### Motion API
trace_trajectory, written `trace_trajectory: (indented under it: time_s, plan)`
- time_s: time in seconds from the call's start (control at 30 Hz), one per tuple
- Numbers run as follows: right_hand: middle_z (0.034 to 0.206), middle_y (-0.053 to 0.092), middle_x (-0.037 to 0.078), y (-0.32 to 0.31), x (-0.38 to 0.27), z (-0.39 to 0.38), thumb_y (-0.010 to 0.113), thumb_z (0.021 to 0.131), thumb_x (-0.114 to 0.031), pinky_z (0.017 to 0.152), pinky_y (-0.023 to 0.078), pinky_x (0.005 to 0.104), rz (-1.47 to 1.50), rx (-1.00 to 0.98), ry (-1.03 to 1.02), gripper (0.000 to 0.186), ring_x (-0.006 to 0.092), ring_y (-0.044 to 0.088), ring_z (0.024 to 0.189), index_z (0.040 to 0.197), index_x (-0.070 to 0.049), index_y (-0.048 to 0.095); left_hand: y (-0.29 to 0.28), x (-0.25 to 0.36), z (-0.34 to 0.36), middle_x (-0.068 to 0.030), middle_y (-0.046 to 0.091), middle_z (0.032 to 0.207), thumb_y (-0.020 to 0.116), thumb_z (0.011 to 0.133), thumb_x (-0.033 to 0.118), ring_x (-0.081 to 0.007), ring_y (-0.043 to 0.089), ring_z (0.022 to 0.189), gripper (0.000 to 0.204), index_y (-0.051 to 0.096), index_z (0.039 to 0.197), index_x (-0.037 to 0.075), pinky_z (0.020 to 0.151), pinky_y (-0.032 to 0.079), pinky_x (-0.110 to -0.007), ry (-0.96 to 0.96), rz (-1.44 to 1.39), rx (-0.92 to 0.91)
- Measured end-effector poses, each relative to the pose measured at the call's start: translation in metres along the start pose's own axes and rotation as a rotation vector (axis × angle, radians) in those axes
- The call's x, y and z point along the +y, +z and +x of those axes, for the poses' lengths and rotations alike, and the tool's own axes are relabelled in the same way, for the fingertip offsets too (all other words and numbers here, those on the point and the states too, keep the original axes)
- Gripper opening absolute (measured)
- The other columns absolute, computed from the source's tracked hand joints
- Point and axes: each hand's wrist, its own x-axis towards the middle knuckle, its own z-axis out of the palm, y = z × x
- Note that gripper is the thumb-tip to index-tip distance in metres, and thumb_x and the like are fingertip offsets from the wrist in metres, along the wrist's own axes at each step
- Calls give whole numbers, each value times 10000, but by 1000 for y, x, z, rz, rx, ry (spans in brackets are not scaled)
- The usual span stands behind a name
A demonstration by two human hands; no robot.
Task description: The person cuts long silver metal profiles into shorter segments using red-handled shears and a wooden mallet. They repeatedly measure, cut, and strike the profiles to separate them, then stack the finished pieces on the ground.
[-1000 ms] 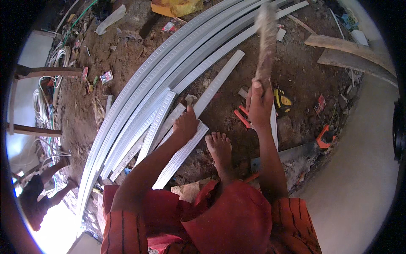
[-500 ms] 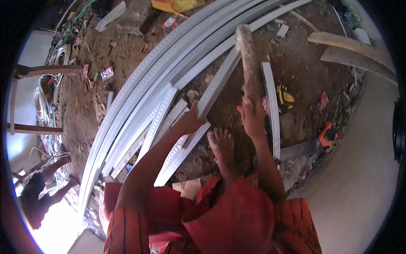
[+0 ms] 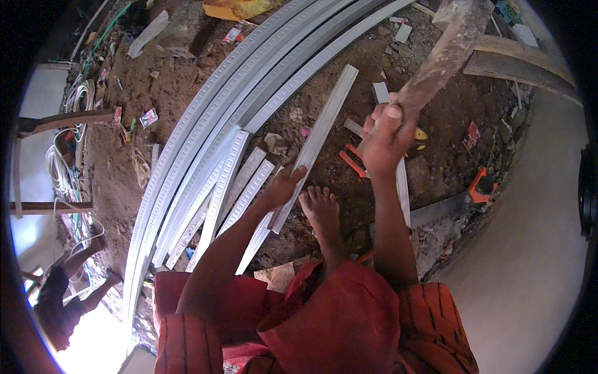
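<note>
My right hand grips the worn wooden handle of a hammer, raised up toward the upper right of the view. My left hand presses down on a short grey ribbed metal strip that lies on the dirt ground. My bare foot rests right beside that strip's near end. More cut strips lie to the left of my left hand.
Long grey ribbed channels curve across the dirt from upper right to lower left. Orange-handled tools and an orange object lie near a concrete edge. Wooden planks sit upper right. Another person crouches lower left.
The hammer has swung from the upper middle over to the upper right and closer to the camera. My left hand stays on the strip.
</note>
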Motion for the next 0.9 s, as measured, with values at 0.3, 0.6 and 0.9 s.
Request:
trace_trajectory:
  time_s: [0.3, 0.6, 0.9]
  plan:
    - [679, 422, 2, 11, 19, -23, 473, 945, -346, 439, 378, 243, -68, -193, 408, 334, 81, 431, 499, 1069, -41, 419, 6, -4, 4, -316, 473, 1263, 396, 862, 652, -383, 450, 1212, 828, 458, 1270, -66, 1013, 329, -413, 16, -70, -100]
    - [688, 438, 25, 9, 75, -40, 500, 935, -343, 452, 380, 252, -438, -151, 78, 327, 88, 430, 496, 1031, -33, 455, 16, -20, 9, -335, 471, 1254, 403, 841, 675, -378, 450, 1216, 913, 416, 1271, -130, 1025, 319, -408, -8, -93, -23]
    - [793, 506, 73, -4, 34, -67, 510, 918, -335, 558, 429, 310, -4, -121, -163, 380, 156, 495, 605, 1102, -8, 450, 30, -68, 38, -127, 611, 1084, 492, 904, 508, -213, 538, 998, 615, 529, 1225, -16, 907, 387, -347, 23, -232, 60]
